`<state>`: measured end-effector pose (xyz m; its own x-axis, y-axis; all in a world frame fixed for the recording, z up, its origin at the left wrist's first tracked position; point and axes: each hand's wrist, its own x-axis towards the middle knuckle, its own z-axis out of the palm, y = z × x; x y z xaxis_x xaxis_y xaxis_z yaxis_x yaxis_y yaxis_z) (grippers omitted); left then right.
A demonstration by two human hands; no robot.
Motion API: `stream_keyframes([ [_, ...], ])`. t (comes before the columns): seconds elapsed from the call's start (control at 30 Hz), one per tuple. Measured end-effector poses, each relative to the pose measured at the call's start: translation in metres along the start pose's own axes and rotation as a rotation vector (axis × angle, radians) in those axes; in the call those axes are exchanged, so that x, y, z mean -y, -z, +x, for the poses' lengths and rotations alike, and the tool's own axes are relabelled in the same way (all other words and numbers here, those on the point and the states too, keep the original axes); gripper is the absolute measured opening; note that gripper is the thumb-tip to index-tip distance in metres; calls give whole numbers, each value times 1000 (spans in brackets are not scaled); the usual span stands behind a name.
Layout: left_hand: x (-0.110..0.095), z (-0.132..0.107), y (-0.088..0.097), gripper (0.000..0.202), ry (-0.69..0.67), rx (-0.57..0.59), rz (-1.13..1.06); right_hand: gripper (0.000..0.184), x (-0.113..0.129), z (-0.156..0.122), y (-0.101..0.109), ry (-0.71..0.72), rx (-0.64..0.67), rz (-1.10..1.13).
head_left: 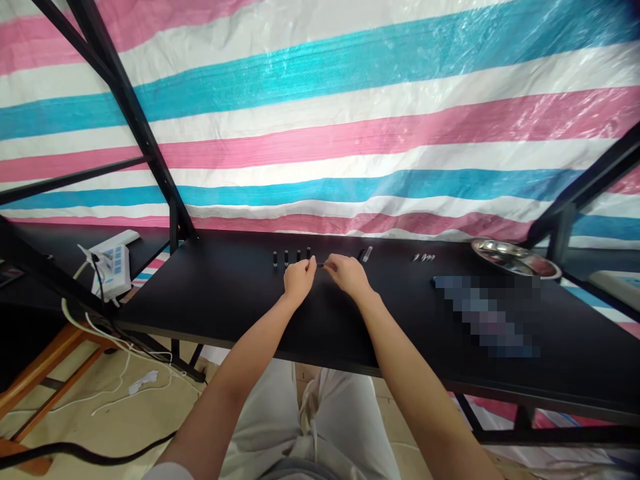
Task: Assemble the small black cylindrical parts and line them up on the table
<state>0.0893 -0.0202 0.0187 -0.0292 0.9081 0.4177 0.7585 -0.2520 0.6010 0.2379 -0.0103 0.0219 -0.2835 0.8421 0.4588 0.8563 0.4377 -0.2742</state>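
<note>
My left hand and my right hand are close together over the middle of the black table. Fingers on both are pinched closed around the ends of a small thin dark piece, mostly hidden by the fingertips; its kind cannot be told. Several small black tubes with pale ends stand upright in a row just beyond and left of my left hand. Behind my right hand lie a clear tube and a short black piece, side by side.
Several tiny clear pieces lie farther right on the black table. A shiny metal plate sits at the back right corner, and a blurred-out item lies before it. A white power strip is at left, beyond the black frame post.
</note>
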Motion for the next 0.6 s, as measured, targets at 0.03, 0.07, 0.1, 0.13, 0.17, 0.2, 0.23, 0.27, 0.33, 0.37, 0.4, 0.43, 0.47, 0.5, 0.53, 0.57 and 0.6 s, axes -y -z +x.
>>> stream_keyframes([
  [0.03,0,0,0,49,-1,-5,-8,13,-1,0,0,-6,-3,-3],
  [0.07,0,0,0,49,-2,-9,-18,12,-2,0,-1,-13,-8,-7],
  [0.1,0,0,1,49,-1,-12,-29,12,-3,-1,-1,-21,-15,-11],
  [0.13,0,0,1,49,1,-15,-41,11,-4,-1,-1,-27,-19,-14],
  [0.17,-1,0,1,48,3,-17,-55,11,-5,-1,-2,-32,-21,-17],
  [0.2,-1,0,1,46,6,-19,-72,11,-6,-1,-2,-36,-20,-18],
  [0.23,-1,0,1,43,7,-20,-91,11,-7,-1,-3,-40,-14,-17],
  [0.27,-1,0,1,40,5,-20,-110,10,-8,-1,-3,-42,-8,-14],
  [0.33,-1,-1,1,33,-4,-18,-135,8,-9,-1,-4,-44,3,-1],
  [0.37,-1,-1,1,29,-10,-15,-142,8,-9,-1,-5,-43,7,8],
  [0.4,-1,0,1,27,-14,-12,-144,8,-10,-1,-5,-41,12,17],
  [0.43,-1,0,1,25,-17,-8,-147,8,-10,-1,-5,-38,17,26],
  [0.47,0,0,1,24,-18,-4,-154,8,-10,-2,-6,-38,23,33],
  [0.5,0,0,0,22,-21,1,-166,8,-10,-2,-6,-38,28,40],
  [0.53,0,1,0,21,-26,10,-183,8,-10,-2,-6,-38,29,45],
  [0.57,1,1,-1,20,-31,21,-204,8,-10,-2,-6,-38,28,51],
  [0.6,1,1,-2,19,-37,33,-229,9,-10,-1,-6,-38,25,57],
])
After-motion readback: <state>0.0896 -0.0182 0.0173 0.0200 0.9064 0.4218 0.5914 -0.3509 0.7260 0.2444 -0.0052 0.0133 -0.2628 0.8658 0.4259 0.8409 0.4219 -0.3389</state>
